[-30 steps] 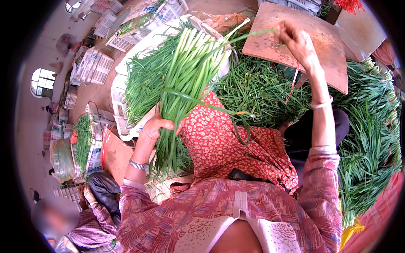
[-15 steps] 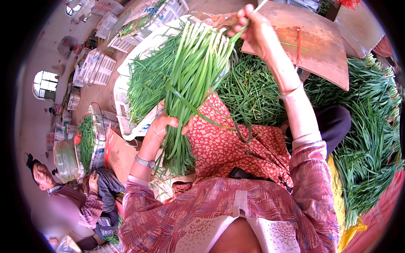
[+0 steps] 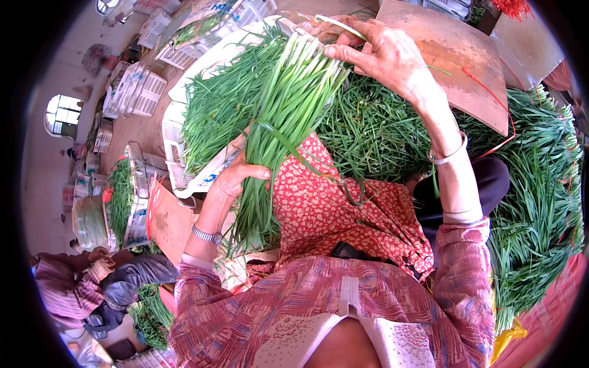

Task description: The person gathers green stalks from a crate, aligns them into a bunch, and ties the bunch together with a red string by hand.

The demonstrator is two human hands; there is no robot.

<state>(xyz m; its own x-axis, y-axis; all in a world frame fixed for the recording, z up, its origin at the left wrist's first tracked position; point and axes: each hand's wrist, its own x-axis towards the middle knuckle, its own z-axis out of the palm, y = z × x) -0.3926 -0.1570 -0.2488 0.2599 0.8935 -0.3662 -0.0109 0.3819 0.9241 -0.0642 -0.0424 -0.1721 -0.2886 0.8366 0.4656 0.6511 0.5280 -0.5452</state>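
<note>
A thick bunch of green garlic chives (image 3: 285, 116) slants over my lap, its pale stem ends uppermost. My left hand (image 3: 236, 179) is wrapped round the lower, leafy part, thumb across the front. At the stem ends, my right hand (image 3: 383, 58) has its fingers bent round a single pale chive stalk (image 3: 334, 24), with the thumb stretched toward the bunch. One long leaf hangs loose from the bunch across the red flowered apron (image 3: 343, 214). Behind the bunch, more chives (image 3: 215, 113) lie in a white plastic crate (image 3: 175, 132).
Loose chives (image 3: 374, 129) are heaped beyond my lap, beside a brown board (image 3: 454, 67) with a red tie (image 3: 491, 92). Bundled chives (image 3: 534, 202) are stacked at the right. At the left stand several crates (image 3: 135, 92), and a person in a patterned sleeve (image 3: 67, 282) sits there.
My right hand has come down from above to the stem ends, and its stalk now points left. The red tie has shifted right across the board. The seated person has moved partly out of view.
</note>
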